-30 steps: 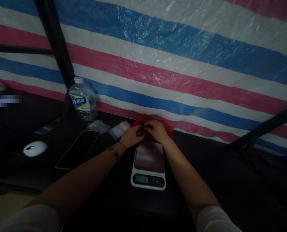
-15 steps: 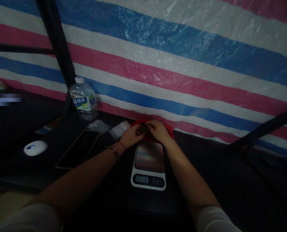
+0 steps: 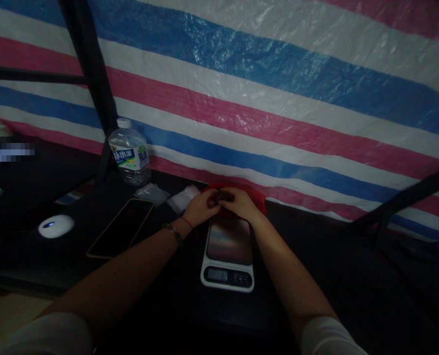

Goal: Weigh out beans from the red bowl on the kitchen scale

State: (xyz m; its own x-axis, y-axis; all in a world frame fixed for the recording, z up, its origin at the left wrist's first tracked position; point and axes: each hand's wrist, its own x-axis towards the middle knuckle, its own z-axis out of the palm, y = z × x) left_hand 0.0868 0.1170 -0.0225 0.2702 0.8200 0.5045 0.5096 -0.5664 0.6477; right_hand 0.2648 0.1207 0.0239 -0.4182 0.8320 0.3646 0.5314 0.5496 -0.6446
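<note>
Both hands meet over a red bag or container (image 3: 259, 198) behind the scale. My left hand (image 3: 201, 206) is curled around some dark brown, round pieces (image 3: 216, 198), too dim to name. My right hand (image 3: 240, 203) closes on the same brown pieces from the other side, its fingers near the left ones. Just in front of the hands lies a white kitchen scale (image 3: 227, 281) with a shiny, bare weighing plate and a small display.
Left of the hands are small clear plastic bags (image 3: 182, 198), a phone (image 3: 121, 229), a white mouse (image 3: 55, 226) and a clear bottle (image 3: 130, 158). Behind stands a striped plastic sheet (image 3: 278, 128) with dark metal bars at both sides.
My right hand has shifted slightly down and toward my left hand, and its fingers have closed in over the brown pieces. The view has moved slightly.
</note>
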